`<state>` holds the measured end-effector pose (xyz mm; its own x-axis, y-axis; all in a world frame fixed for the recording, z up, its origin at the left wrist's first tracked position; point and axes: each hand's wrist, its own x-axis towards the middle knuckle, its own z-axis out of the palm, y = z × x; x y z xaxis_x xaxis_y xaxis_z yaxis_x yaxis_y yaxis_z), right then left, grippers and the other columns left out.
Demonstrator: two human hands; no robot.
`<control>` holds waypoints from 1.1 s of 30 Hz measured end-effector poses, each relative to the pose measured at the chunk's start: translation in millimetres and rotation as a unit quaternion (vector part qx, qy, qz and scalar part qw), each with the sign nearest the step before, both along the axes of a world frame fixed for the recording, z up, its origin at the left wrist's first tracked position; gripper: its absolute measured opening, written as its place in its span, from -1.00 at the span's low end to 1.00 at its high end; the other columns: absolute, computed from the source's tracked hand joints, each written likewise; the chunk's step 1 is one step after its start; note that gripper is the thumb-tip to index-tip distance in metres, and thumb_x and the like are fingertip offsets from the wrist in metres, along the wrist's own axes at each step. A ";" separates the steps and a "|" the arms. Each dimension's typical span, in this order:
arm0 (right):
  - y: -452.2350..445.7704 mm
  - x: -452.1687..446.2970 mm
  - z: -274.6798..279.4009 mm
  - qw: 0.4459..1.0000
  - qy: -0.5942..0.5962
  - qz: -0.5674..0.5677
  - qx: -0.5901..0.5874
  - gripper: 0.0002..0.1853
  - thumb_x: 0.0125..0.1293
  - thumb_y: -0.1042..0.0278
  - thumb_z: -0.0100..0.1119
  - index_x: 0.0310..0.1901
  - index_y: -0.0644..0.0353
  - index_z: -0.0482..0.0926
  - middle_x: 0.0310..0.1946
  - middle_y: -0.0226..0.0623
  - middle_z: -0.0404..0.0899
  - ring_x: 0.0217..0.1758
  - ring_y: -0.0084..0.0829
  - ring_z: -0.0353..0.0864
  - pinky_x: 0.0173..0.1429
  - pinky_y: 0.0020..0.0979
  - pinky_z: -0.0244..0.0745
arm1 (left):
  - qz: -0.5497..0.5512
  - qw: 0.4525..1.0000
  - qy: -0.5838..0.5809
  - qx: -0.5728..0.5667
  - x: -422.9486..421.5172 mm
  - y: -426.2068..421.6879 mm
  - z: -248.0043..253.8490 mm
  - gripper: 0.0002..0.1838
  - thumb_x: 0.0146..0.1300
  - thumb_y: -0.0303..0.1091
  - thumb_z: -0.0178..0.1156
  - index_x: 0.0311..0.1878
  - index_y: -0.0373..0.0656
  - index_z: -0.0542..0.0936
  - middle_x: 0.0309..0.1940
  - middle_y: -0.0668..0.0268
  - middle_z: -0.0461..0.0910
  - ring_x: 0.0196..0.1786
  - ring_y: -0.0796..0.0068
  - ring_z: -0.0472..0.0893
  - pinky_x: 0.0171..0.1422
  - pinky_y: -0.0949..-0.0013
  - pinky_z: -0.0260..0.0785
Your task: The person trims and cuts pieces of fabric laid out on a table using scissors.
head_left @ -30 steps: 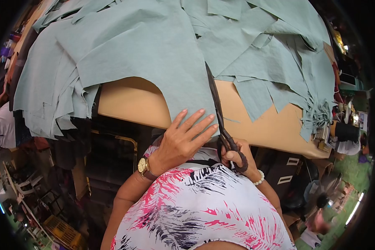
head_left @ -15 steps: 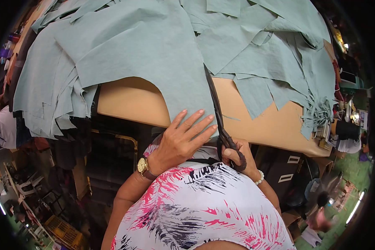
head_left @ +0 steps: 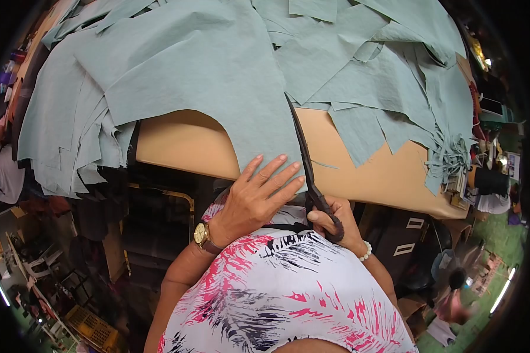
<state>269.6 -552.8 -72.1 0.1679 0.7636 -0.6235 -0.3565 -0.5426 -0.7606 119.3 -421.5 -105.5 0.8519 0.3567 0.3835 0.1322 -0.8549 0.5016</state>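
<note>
A large grey-green sheet [head_left: 200, 76], cloth or thin leather, lies over the tan tabletop and narrows to a strip toward my body. My left hand [head_left: 258, 197] rests flat on the strip's near end, fingers spread. Long dark scissors [head_left: 313, 191] run along the strip's right edge, blades pointing away from me and nearly together. Their wrapped handles are in my right hand [head_left: 343, 222], its fingers closed around them and partly hidden. The sheet has a curved cut-out left of the strip.
More grey-green pieces [head_left: 377, 82] overlap at the right, with a bundle of thin shreds [head_left: 453, 156] at the corner. The tan tabletop [head_left: 388, 182] ends just before my body. Dark drawers [head_left: 394, 238] stand below. A yellow crate [head_left: 91, 326] sits on the floor; other people are at both sides.
The scissors' blades and handles have come closer together as my right hand closed. My left hand stays on the strip, barely shifted.
</note>
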 end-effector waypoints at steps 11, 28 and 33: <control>7.5 -1.9 -3.0 1.000 -0.015 0.000 0.023 -0.60 0.02 0.05 0.26 -0.55 0.24 0.38 -0.76 -0.42 0.35 -0.76 -0.65 0.31 -0.67 -0.63 0.16 | -0.019 1.000 -0.003 -0.013 -2.8 -2.5 4.7 -0.60 -0.03 -0.44 0.23 -0.03 -0.09 0.53 0.07 0.28 0.46 0.16 0.25 0.42 0.21 0.06 0.20; 12.8 -5.2 -0.4 1.000 0.014 -0.019 0.018 -0.79 0.15 0.31 0.20 -0.41 0.30 0.47 -0.74 -0.48 0.38 -0.76 -0.72 0.31 -0.67 -0.67 0.15 | -0.035 0.999 -0.004 -0.018 -6.6 -7.1 2.9 -0.67 -0.01 -0.42 0.23 -0.09 -0.11 0.56 0.03 0.27 0.49 0.15 0.29 0.43 0.22 0.09 0.19; 11.2 -7.3 -1.4 1.000 0.005 -0.024 0.003 -0.80 0.15 0.34 0.22 -0.43 0.29 0.46 -0.74 -0.50 0.38 -0.78 -0.74 0.29 -0.70 -0.69 0.10 | -0.066 0.990 -0.003 -0.126 -11.6 10.0 5.8 -0.51 -0.03 -0.20 0.28 0.00 -0.18 0.50 0.09 0.18 0.44 0.20 0.19 0.38 0.25 0.05 0.13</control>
<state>262.3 -541.7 -73.6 0.1986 0.7591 -0.6199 -0.3890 -0.5195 -0.7608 107.7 -411.5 -99.6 0.8952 0.3277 0.3022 0.0235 -0.7117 0.7021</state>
